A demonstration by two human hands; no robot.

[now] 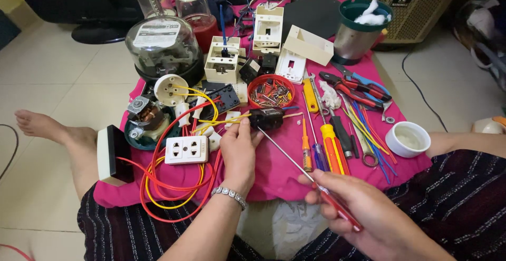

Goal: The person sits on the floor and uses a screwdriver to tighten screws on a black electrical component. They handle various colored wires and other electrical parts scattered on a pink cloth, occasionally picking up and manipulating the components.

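Bright, even indoor light; sharp, wide-angle edge distortion.

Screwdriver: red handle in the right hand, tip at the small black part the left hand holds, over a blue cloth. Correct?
Not quite. The cloth is pink, not blue, as the head view shows. The rest holds: the right hand grips the red-handled screwdriver, its tip at the small black part held by the left hand.

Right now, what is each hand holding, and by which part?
Left hand pinches the small black component at its near end. Right hand grips the long screwdriver by its red handle.
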